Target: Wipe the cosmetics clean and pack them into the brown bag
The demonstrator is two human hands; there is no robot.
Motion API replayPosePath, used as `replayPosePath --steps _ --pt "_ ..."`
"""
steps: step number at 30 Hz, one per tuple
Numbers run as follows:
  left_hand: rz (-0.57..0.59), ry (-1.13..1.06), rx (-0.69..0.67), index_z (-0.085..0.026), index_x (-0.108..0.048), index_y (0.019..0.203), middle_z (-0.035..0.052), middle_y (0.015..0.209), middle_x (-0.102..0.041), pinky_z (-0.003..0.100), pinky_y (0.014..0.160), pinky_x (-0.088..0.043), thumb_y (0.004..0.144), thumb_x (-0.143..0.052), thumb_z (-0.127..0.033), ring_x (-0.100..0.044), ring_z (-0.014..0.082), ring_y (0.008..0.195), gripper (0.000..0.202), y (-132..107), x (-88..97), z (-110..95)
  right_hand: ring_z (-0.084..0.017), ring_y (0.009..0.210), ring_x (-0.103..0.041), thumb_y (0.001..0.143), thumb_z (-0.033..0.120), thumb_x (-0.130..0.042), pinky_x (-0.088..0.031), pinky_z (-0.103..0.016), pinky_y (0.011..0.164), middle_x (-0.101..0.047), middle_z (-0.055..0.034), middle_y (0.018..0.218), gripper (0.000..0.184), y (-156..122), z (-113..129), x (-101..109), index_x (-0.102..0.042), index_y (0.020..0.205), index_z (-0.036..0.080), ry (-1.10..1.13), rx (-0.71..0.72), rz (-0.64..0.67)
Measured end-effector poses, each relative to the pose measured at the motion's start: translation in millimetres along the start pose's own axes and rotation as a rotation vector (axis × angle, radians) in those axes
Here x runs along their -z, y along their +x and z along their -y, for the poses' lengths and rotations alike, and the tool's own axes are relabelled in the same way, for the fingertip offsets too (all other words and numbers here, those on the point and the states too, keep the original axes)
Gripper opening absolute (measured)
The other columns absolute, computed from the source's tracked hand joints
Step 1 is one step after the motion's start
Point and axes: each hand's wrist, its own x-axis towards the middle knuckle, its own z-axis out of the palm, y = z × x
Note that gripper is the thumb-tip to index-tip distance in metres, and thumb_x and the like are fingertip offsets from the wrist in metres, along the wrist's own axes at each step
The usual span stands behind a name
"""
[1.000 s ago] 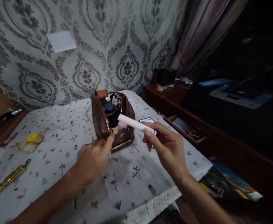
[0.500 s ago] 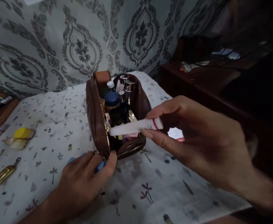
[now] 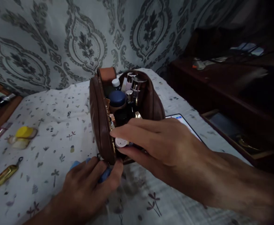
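Note:
A brown leather pouch (image 3: 99,115) stands unzipped on a patterned white cloth (image 3: 57,125), packed with small bottles and a blue-capped jar (image 3: 116,97). My right hand (image 3: 155,140) reaches into its near end, fingers closed round a white tube (image 3: 120,142) whose round cap end shows just inside the zip. My left hand (image 3: 90,184) rests on the cloth at the pouch's near corner, fingers curled on a blue object (image 3: 104,175) and touching the zip edge.
A phone (image 3: 181,120) lies behind my right hand. At the left are a yellow-capped item (image 3: 23,134) and a gold clip (image 3: 1,176). A dark wooden cabinet with a pulled-out drawer (image 3: 232,131) stands to the right. Patterned wall behind.
My right hand has carried the white tube from above the pouch down into its near end. The camera moved closer. My left hand stayed at the pouch's corner.

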Motion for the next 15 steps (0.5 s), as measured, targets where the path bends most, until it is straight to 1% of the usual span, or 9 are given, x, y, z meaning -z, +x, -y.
replayPosePath --steps 4,8,10,12,15 --pt "-0.023 -0.016 0.000 -0.017 -0.061 0.117 0.0024 0.075 -0.068 0.024 0.051 -0.050 0.095 -0.036 -0.012 -0.062 0.0150 0.062 0.033 2.7 0.4 -1.2 -0.010 0.051 -0.056 0.084 0.025 -0.069 -0.036 -0.025 0.046 -0.066 0.0027 0.064 0.007 4.4 2.7 -2.0 -0.069 0.078 0.028 -0.096 0.080 0.097" --pt "-0.094 -0.008 0.014 -0.016 -0.060 0.117 0.0025 0.072 -0.068 0.025 0.050 -0.050 0.091 -0.036 -0.009 -0.064 0.0159 0.062 0.036 3.0 -3.7 -3.0 -0.010 0.047 -0.051 0.087 0.017 -0.064 -0.030 -0.026 0.042 -0.064 0.0008 0.063 0.020 6.6 4.6 -3.9 -0.065 0.068 0.024 -0.227 0.159 0.147" --pt "-0.109 0.007 0.005 -0.015 -0.060 0.116 0.0025 0.071 -0.068 0.025 0.050 -0.051 0.090 -0.035 -0.007 -0.065 0.0163 0.062 0.037 3.1 -5.3 -3.0 -0.010 0.047 -0.051 0.088 0.016 -0.061 -0.031 -0.026 0.042 -0.064 0.0000 0.063 0.024 6.6 4.9 -4.2 -0.065 0.066 0.023 -0.260 0.183 0.178" --pt "-0.097 0.019 -0.017 -0.014 -0.059 0.116 0.0024 0.070 -0.068 0.026 0.047 -0.050 0.089 -0.035 -0.006 -0.065 0.0165 0.060 0.037 3.3 -6.0 -2.5 -0.010 0.048 -0.051 0.090 0.016 -0.060 -0.033 -0.026 0.043 -0.064 -0.0002 0.065 0.023 5.6 4.9 -3.0 -0.066 0.069 0.023 -0.277 0.207 0.189" --pt "-0.096 0.014 -0.025 -0.012 -0.058 0.117 0.0021 0.068 -0.067 0.027 0.044 -0.049 0.089 -0.034 -0.005 -0.064 0.0171 0.057 0.038 2.5 -6.3 -2.3 -0.011 0.053 -0.055 0.094 0.021 -0.056 -0.039 -0.025 0.046 -0.065 -0.0002 0.067 0.024 1.6 4.2 2.4 -0.070 0.075 0.024 -0.288 0.213 0.145"
